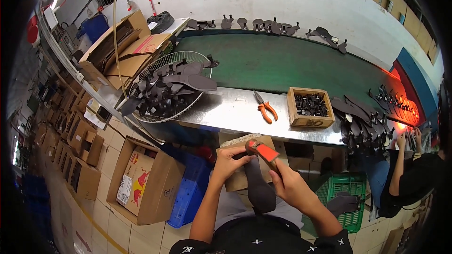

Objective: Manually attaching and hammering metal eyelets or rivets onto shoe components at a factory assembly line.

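In front of my lap I have a dark grey shoe sole [260, 189], its broad end toward me. My left hand [229, 162] is closed on the far end of it, fingers pinched together; any small piece between them is hidden. A hammer [266, 152] with a red-painted head is gripped in my right hand [294, 186]. Its head hangs over the sole's far end, beside my left fingertips, and covers that spot. Under the sole stands a block-like work stand [235, 184] with a worn, pale top edge.
On the metal bench [221, 106] lie orange-handled pliers [266, 107] and a wooden box [310, 121] of small black pieces. A wire basket [160, 118] of heeled soles stands left. Beyond runs a green conveyor belt [282, 63]. Cartons [165, 183] and a green crate [351, 183] flank me; another person [414, 178] works right.
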`<move>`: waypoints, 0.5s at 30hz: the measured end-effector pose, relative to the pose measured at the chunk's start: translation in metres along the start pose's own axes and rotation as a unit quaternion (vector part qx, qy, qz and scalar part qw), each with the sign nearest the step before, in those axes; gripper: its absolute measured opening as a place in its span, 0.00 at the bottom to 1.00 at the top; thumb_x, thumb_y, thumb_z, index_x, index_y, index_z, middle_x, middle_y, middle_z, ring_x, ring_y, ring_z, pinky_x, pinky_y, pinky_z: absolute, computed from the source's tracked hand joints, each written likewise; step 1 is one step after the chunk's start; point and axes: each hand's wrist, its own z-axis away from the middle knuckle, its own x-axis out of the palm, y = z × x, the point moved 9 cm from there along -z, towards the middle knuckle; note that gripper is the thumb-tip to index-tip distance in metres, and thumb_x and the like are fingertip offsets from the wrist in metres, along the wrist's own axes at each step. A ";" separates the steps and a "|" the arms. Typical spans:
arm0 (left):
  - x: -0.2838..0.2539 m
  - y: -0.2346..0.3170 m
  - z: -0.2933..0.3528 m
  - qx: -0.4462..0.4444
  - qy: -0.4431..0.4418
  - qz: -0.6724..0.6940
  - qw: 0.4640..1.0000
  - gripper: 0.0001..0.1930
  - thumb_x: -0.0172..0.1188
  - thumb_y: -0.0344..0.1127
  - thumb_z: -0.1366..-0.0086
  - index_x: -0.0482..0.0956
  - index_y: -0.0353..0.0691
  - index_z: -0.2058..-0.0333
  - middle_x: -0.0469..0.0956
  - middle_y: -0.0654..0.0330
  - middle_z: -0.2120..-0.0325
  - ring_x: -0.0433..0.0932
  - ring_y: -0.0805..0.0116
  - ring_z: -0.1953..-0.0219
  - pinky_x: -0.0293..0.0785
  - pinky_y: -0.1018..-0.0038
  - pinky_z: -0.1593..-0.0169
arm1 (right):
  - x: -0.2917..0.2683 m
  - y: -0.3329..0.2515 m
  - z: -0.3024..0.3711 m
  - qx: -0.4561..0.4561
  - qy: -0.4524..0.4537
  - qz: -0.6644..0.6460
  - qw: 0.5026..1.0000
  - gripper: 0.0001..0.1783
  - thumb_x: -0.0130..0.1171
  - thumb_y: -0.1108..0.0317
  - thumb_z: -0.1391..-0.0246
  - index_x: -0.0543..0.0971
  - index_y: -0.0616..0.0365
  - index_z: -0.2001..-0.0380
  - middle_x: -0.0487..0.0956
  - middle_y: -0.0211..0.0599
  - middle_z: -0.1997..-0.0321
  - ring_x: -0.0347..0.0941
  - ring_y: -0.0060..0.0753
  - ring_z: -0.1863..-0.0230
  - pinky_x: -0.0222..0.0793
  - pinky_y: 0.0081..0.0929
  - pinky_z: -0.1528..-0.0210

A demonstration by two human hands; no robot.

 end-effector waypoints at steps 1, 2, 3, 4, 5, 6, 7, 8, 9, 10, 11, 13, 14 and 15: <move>0.000 -0.002 0.002 -0.011 -0.001 -0.015 1.000 0.21 0.70 0.28 0.48 0.82 0.33 0.53 0.85 0.55 0.62 0.82 0.72 0.61 0.76 0.77 0.54 | 0.005 0.009 -0.001 0.013 -0.020 0.014 1.000 0.17 0.53 0.72 0.38 0.68 0.66 0.47 0.76 0.58 0.64 0.75 0.63 0.64 0.71 0.41 0.65; 0.002 -0.005 0.005 -0.013 -0.002 -0.014 1.000 0.21 0.70 0.28 0.48 0.82 0.33 0.53 0.85 0.55 0.62 0.82 0.72 0.61 0.76 0.77 0.54 | 0.008 0.015 -0.002 0.026 -0.041 0.028 0.998 0.18 0.53 0.72 0.38 0.67 0.65 0.46 0.76 0.58 0.63 0.75 0.63 0.64 0.71 0.42 0.64; 0.002 -0.005 0.007 0.015 0.009 -0.072 0.997 0.28 0.70 0.32 0.47 0.75 0.35 0.46 0.84 0.56 0.58 0.82 0.67 0.57 0.74 0.73 0.50 | 0.005 0.015 -0.004 0.027 -0.042 0.029 0.998 0.18 0.53 0.72 0.38 0.67 0.65 0.46 0.76 0.58 0.63 0.75 0.63 0.64 0.71 0.42 0.64; 0.003 -0.004 0.008 0.043 0.021 -0.129 0.991 0.36 0.71 0.36 0.47 0.69 0.37 0.39 0.83 0.57 0.55 0.81 0.63 0.53 0.72 0.69 0.45 | -0.001 0.011 -0.005 0.029 -0.050 0.035 0.998 0.19 0.52 0.72 0.38 0.67 0.68 0.45 0.77 0.59 0.58 0.76 0.62 0.60 0.73 0.42 0.61; -0.001 -0.006 0.011 0.040 0.025 -0.130 0.990 0.36 0.71 0.36 0.47 0.69 0.37 0.39 0.83 0.57 0.55 0.81 0.63 0.53 0.72 0.69 0.45 | -0.005 0.004 -0.006 0.026 -0.061 0.037 0.997 0.21 0.51 0.72 0.38 0.68 0.70 0.44 0.77 0.61 0.53 0.77 0.61 0.56 0.75 0.43 0.57; 0.002 -0.004 0.015 0.068 0.018 -0.208 0.976 0.43 0.70 0.40 0.46 0.59 0.38 0.35 0.80 0.58 0.51 0.77 0.60 0.47 0.66 0.65 0.40 | -0.014 -0.004 -0.002 0.029 -0.065 0.039 0.997 0.21 0.51 0.72 0.38 0.68 0.70 0.44 0.77 0.61 0.53 0.77 0.61 0.56 0.75 0.43 0.57; 0.006 -0.001 0.019 0.095 0.012 -0.284 0.954 0.50 0.69 0.45 0.45 0.49 0.38 0.30 0.78 0.60 0.47 0.73 0.58 0.42 0.59 0.60 0.34 | -0.033 -0.025 0.002 -0.025 -0.020 0.052 0.998 0.20 0.51 0.73 0.38 0.69 0.70 0.44 0.77 0.60 0.51 0.77 0.59 0.53 0.74 0.41 0.53; 0.004 -0.001 0.025 0.084 0.016 -0.285 0.955 0.50 0.69 0.45 0.45 0.49 0.38 0.30 0.78 0.60 0.47 0.73 0.58 0.42 0.59 0.60 0.34 | -0.047 -0.047 0.008 -0.083 0.020 0.057 0.995 0.19 0.50 0.73 0.39 0.71 0.70 0.45 0.77 0.59 0.50 0.76 0.56 0.50 0.73 0.38 0.49; 0.007 -0.001 0.020 0.067 0.005 -0.288 0.955 0.51 0.68 0.47 0.44 0.45 0.37 0.30 0.77 0.62 0.46 0.70 0.59 0.40 0.53 0.58 0.32 | -0.056 -0.046 0.013 -0.020 0.039 -0.007 0.999 0.20 0.51 0.72 0.40 0.73 0.69 0.46 0.76 0.57 0.48 0.75 0.53 0.45 0.69 0.37 0.42; 0.007 0.002 0.016 0.052 -0.004 -0.295 0.954 0.53 0.66 0.49 0.43 0.41 0.37 0.30 0.76 0.64 0.44 0.67 0.60 0.37 0.47 0.56 0.30 | -0.055 -0.040 0.022 -0.057 0.049 -0.019 0.997 0.22 0.53 0.71 0.41 0.72 0.68 0.45 0.76 0.58 0.48 0.75 0.54 0.47 0.74 0.35 0.49; 0.009 0.001 0.015 0.018 -0.024 -0.294 0.955 0.55 0.67 0.50 0.43 0.37 0.33 0.30 0.75 0.63 0.43 0.64 0.60 0.34 0.42 0.55 0.28 | -0.039 -0.037 0.022 -0.117 0.023 0.092 0.989 0.20 0.52 0.71 0.41 0.72 0.67 0.46 0.76 0.57 0.48 0.77 0.54 0.50 0.76 0.34 0.55; 0.014 -0.003 0.009 0.022 -0.027 -0.299 0.954 0.56 0.67 0.50 0.43 0.36 0.33 0.30 0.75 0.64 0.43 0.62 0.60 0.33 0.39 0.53 0.28 | 0.005 0.010 0.012 -0.044 -0.056 0.179 0.981 0.18 0.53 0.72 0.42 0.73 0.67 0.49 0.76 0.56 0.48 0.79 0.54 0.57 0.78 0.34 0.66; 0.015 -0.008 0.007 0.019 -0.024 -0.305 0.952 0.57 0.67 0.50 0.44 0.35 0.33 0.30 0.75 0.66 0.42 0.61 0.60 0.32 0.36 0.52 0.28 | 0.023 0.041 0.008 0.085 -0.108 0.148 0.979 0.17 0.54 0.74 0.43 0.74 0.68 0.51 0.76 0.56 0.48 0.80 0.54 0.61 0.78 0.34 0.70; 0.006 -0.018 0.014 0.002 -0.023 -0.294 0.956 0.57 0.67 0.50 0.44 0.35 0.34 0.30 0.74 0.65 0.42 0.58 0.61 0.31 0.30 0.47 0.29 | 0.021 0.022 0.002 0.031 -0.106 0.121 0.986 0.18 0.55 0.73 0.42 0.71 0.69 0.49 0.78 0.53 0.52 0.80 0.52 0.67 0.78 0.36 0.72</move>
